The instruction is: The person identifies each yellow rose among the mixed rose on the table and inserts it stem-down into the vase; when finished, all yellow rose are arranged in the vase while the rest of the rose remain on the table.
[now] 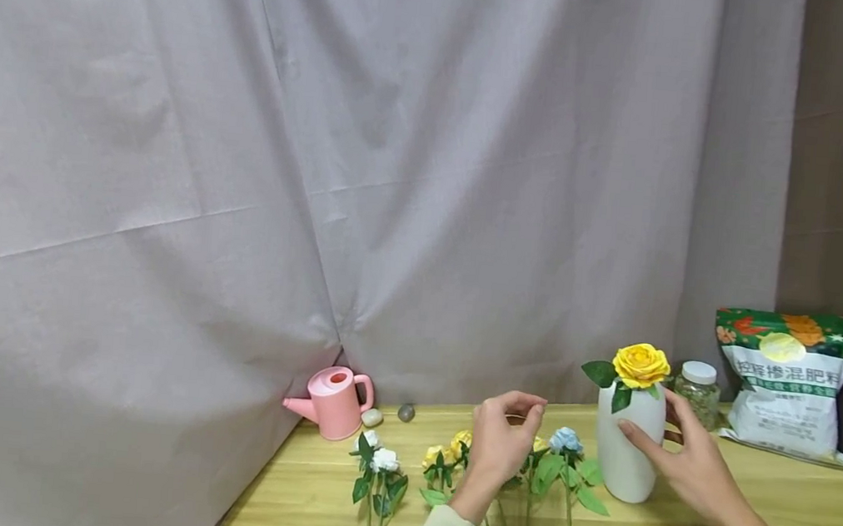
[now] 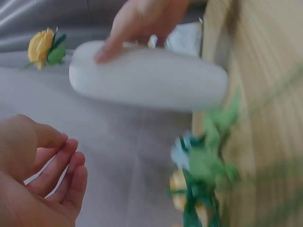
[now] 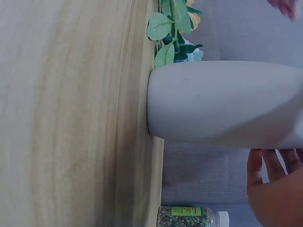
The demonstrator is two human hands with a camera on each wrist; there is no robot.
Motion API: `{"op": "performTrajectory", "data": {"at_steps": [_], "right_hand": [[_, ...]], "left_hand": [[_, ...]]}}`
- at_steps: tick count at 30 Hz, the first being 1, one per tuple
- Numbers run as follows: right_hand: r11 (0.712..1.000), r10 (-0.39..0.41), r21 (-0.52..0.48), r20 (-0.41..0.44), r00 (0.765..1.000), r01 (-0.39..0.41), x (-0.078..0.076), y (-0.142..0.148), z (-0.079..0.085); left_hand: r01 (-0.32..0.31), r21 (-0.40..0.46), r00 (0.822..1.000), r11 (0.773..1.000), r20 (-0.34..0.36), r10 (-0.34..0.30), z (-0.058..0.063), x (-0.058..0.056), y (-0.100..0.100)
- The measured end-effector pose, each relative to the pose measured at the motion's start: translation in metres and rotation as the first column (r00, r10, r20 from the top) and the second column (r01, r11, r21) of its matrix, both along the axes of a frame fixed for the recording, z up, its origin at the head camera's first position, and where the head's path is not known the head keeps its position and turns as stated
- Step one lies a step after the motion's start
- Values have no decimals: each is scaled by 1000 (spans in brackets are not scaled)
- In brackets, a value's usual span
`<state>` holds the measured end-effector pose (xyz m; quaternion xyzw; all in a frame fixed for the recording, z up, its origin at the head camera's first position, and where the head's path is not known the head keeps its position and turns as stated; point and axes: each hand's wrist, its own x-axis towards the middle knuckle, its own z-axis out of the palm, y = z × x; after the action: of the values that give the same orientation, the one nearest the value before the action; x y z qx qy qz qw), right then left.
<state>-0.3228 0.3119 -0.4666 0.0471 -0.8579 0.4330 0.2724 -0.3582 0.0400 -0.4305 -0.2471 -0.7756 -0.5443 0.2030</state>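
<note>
A white vase (image 1: 629,448) stands upright on the table with a yellow rose (image 1: 641,366) and its dark green leaves at the mouth. My right hand (image 1: 691,454) grips the vase from the right side near its top, thumb across the front; in the right wrist view several fingers (image 3: 272,165) lie along its wall. To the left of the vase, my left hand (image 1: 504,437) is raised over the loose flowers. Its fingers bend loosely toward the thumb and hold nothing, as the left wrist view shows. The rose's stem is hidden inside the vase.
White roses (image 1: 385,460), yellow roses (image 1: 438,457) and a blue flower (image 1: 566,441) lie on the wooden table. A pink watering can (image 1: 337,406) and two stones (image 1: 372,417) are at the back left. Behind the vase stand a lidded jar (image 1: 698,392) and a fertilizer bag (image 1: 786,395).
</note>
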Motion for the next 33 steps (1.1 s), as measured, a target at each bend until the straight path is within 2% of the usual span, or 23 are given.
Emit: {"op": "performTrajectory", "data": {"at_steps": [7,15,22,25,33], "right_hand": [[1000,-6,2,20,1000,6,0,1,1],[1000,3,-6,23,1000,-2,-1,1,-1],[1000,9,-7,31,999,-9,-2,0,-1],[1000,11,-7,25,1000,-11,-3,-1,-2],[1000,0,2,22,1000,0,-1,2,1]], "left_hand": [[-73,-77,996,994,49,77,-23,-2,-65],[-173,-130,976,976,113,188,-42,-6,-117],[-249,-234,957,940,93,276,-55,-10,-135],[-265,-265,948,927,107,301,-62,-10,-142],[-202,-351,936,914,205,286,-70,-6,-144]]}}
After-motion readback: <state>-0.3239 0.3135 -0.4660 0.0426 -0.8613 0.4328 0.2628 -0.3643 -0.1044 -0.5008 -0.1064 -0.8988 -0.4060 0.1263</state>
